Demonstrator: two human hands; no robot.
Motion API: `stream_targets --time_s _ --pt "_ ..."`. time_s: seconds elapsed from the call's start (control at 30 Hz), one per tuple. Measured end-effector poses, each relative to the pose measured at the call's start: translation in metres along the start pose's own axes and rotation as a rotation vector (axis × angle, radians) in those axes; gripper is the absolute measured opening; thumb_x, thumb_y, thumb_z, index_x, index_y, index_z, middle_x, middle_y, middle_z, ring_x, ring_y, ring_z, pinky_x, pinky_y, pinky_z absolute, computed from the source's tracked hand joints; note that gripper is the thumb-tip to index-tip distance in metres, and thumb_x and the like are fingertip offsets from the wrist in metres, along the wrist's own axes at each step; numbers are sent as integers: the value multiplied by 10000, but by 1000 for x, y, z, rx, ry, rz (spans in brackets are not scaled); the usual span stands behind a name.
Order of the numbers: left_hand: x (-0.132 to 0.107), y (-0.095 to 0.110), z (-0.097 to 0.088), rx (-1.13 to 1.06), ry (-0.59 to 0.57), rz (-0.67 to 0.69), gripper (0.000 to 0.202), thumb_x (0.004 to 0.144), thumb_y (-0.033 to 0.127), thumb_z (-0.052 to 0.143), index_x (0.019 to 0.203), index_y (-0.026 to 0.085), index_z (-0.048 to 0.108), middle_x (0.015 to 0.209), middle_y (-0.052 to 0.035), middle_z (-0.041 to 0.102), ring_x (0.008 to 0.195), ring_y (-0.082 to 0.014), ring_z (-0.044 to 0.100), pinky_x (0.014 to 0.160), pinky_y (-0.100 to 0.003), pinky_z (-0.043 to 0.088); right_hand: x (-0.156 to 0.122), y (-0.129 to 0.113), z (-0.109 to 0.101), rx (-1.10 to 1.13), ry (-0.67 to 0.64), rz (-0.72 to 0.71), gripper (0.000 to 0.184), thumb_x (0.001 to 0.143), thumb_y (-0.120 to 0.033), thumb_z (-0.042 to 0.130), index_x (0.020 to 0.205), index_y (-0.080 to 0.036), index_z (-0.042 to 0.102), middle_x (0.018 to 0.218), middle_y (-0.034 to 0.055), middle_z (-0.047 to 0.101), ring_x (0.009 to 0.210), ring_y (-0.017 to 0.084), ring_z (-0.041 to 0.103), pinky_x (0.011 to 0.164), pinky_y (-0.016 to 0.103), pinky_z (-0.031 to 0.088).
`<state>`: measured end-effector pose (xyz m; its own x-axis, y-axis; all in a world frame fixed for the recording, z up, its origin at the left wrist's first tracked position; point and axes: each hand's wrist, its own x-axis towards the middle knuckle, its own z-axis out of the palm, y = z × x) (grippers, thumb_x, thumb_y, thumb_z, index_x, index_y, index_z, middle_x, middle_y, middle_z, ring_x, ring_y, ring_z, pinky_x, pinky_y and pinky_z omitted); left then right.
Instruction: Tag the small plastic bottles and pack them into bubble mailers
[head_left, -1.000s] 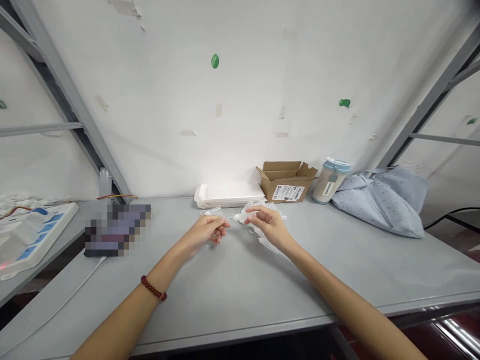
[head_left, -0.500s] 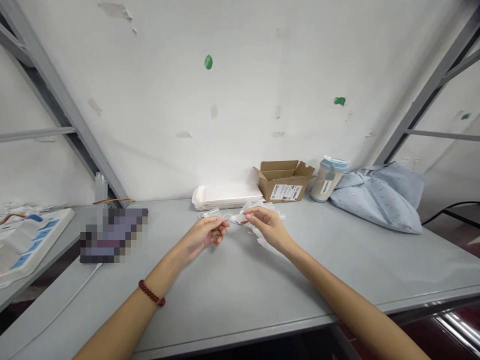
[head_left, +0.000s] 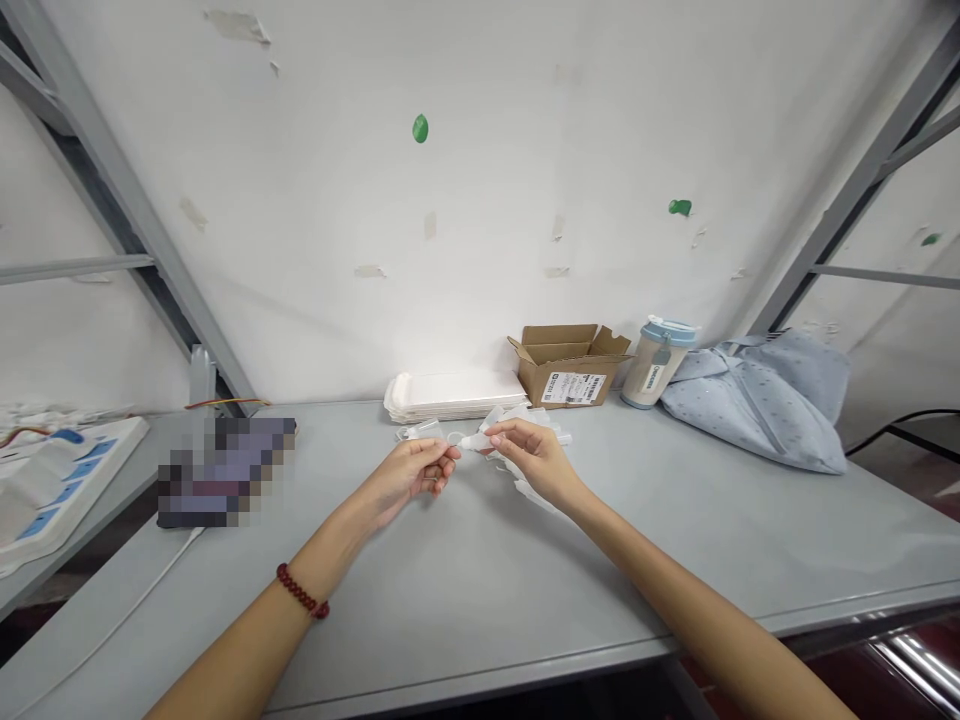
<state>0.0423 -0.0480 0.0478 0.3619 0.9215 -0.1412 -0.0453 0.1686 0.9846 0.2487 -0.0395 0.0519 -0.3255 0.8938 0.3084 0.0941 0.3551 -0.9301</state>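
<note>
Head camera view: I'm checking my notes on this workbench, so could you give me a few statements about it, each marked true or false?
1. The cardboard box stands open at the back of the table. True.
2. The bead bracelet is on the right wrist. False: it is on the wrist of the left hand.
3. The right hand pinches a small clear plastic piece. True.
4. The cup with the blue lid lies on its side. False: it stands upright, between the box and the blue bag.
5. The stack of white trays is right of the box. False: it is left of it.
</note>
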Motion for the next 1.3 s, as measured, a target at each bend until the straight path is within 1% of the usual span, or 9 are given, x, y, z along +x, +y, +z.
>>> stream_targets --time_s 0.2,0.37,0.5,0.6,0.73,0.87,1.0,1.13,1.3 --pt "0 -5 5 62 55 43 331 789 455 545 783 129 602 619 6 514 518 -82 443 550 -234 381 -1 1 3 -68 42 -18 255 804 -404 561 911 -185 638 775 44 680 776 182 628 664 288 430" --pt "-1 -7 9 75 100 75 336 777 456 554 801 125 607 609 9 502 523 -90 436 552 -245 373 -5 -2 6 -85 36 -36 214 804 -372 561 858 -181 639 785 42 681 751 163 608 673 281 423" --pt "-3 -7 9 105 96 93 345 781 469 542 789 129 601 612 2 505 530 -99 436 564 -254 375 -8 -6 7 -165 37 -72 198 820 -350 539 858 -188 647 774 33 690 703 149 575 650 275 413" --pt "-4 -5 9 135 88 104 344 784 473 536 783 135 600 619 -6 519 542 -106 445 577 -260 386 -7 -6 7 -202 43 -119 175 821 -323 536 851 -194 651 758 23 685 709 149 574 675 284 417" --pt "-3 1 7 174 99 153 355 805 485 498 770 146 601 695 -43 574 614 -131 483 611 -274 408 -6 -5 8 -234 70 -172 132 806 -298 556 817 -214 657 771 11 668 759 155 574 724 298 421" --pt "-2 5 1 172 178 176 369 804 497 500 793 150 624 824 -60 597 658 -129 504 636 -279 424 -6 -3 8 -210 103 -214 117 803 -285 560 801 -216 655 807 21 664 797 164 570 750 310 421" --pt "-1 6 -4 207 187 199 306 777 461 557 762 161 611 763 -19 570 631 -110 495 632 -261 423 -6 -1 9 -202 91 -210 113 804 -286 561 799 -220 653 824 29 662 812 174 578 761 326 429" --pt "-2 7 -1 250 199 216 294 754 453 582 698 165 575 700 5 542 603 -103 479 619 -251 421 -7 -1 9 -207 93 -206 117 802 -290 568 793 -217 660 823 30 663 817 178 586 761 327 440" --pt "-4 7 2 261 226 223 291 741 444 589 674 162 559 651 16 519 576 -100 465 600 -244 412 -10 2 12 -215 76 -247 109 809 -260 563 777 -217 657 807 19 662 829 170 600 778 312 450"
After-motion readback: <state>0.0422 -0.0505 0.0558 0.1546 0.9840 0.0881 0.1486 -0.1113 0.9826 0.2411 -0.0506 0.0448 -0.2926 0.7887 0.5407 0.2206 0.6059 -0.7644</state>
